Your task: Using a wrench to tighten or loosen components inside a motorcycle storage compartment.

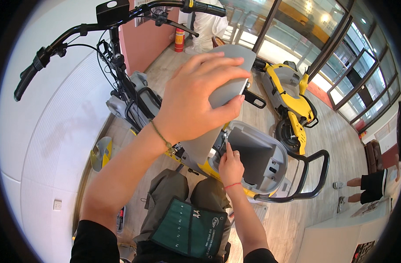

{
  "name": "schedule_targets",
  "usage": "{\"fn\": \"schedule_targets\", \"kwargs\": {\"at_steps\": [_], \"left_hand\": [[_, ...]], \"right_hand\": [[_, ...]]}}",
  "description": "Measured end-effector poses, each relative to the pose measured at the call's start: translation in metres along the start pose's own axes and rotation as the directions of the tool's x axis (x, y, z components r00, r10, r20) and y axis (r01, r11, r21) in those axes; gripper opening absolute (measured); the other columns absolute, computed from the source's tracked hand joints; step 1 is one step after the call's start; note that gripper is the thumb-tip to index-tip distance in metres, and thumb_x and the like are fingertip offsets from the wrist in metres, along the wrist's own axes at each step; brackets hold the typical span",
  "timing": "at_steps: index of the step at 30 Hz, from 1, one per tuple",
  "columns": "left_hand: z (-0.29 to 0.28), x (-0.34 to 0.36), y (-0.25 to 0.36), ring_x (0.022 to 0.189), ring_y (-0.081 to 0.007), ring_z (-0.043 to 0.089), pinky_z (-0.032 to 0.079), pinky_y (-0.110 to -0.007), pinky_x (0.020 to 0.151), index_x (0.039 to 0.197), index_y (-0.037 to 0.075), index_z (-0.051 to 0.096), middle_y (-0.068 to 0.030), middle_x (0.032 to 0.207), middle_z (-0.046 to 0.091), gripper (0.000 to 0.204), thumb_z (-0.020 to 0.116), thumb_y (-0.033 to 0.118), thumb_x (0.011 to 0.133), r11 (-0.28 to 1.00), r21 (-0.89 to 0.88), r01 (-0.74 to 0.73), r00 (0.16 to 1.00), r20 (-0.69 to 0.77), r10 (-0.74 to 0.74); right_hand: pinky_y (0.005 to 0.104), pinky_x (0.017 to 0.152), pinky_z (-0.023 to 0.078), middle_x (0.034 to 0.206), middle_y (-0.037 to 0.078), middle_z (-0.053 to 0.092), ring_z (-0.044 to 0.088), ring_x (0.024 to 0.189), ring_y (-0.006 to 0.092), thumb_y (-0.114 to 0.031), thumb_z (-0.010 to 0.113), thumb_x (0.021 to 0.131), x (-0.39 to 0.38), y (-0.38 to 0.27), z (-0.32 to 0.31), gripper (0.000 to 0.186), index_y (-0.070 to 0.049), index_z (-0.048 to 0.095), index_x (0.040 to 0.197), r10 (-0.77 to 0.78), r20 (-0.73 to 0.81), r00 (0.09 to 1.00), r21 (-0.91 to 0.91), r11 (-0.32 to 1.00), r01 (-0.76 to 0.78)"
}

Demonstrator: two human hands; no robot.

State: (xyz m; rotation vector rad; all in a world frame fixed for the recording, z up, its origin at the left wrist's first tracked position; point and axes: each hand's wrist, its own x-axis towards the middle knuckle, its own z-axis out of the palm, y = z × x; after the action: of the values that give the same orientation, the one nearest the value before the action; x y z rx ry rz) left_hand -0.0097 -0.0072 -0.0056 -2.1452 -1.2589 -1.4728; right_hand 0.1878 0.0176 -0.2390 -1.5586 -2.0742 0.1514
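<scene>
A raised flat grey lid (pixel 201 147) stands tilted on a yellow and grey electric bike in front of me. My left hand (pixel 198 90) grips it near the top, fingers over its face and thumb at its right edge. Below, my right hand (pixel 231 168) is closed on a small silver wrench (pixel 226 138). The wrench's head is at the lid's base, by the left rim of an open grey storage box (pixel 277 160); the fastener there is too small to make out. A green wrench pouch (pixel 178 228) lies open on my lap, with some wrench ends showing.
Black handlebars (pixel 88 28) with cables rise at the upper left. A black tube rack (pixel 325 175) sticks out right of the box. Farther off are another yellow bike (pixel 292 94), a red fire extinguisher (pixel 179 40) and two people. A white wall (pixel 38 144) runs along the left.
</scene>
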Motion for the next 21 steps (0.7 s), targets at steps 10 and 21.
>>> {"fn": "schedule_targets", "kwargs": {"at_steps": [10,21], "left_hand": [[0.0014,-0.001,0.0,0.124,-0.0323,0.055,0.041,-0.043,0.108,0.117,0.011,0.069,-0.0086,0.131,0.065,0.038,0.069,0.018,0.08,1.0,-0.006,0.002,1.0,-0.016,-0.002],[0.0019,-0.0022,-0.0007,0.125,-0.0327,0.054,0.04,-0.044,0.109,0.118,0.012,0.069,-0.0067,0.133,0.064,0.038,0.069,0.02,0.081,1.0,0.005,-0.003,1.0,-0.018,0.003]], "right_hand": [[0.0453,0.062,0.058,0.096,0.021,0.067,0.07,0.072,0.0361,-0.02,0.054,0.092,0.001,0.0013,0.0079,0.053,0.001,0.051,0.14,-0.087,0.143,0.986,-0.058,0.994,0.097],[0.0466,0.061,0.057,0.085,0.02,0.068,0.069,0.067,0.0362,-0.02,0.055,0.09,0.0038,0.0049,0.0089,0.055,0.002,0.05,0.141,-0.111,0.18,0.977,-0.054,0.991,0.122]]}}
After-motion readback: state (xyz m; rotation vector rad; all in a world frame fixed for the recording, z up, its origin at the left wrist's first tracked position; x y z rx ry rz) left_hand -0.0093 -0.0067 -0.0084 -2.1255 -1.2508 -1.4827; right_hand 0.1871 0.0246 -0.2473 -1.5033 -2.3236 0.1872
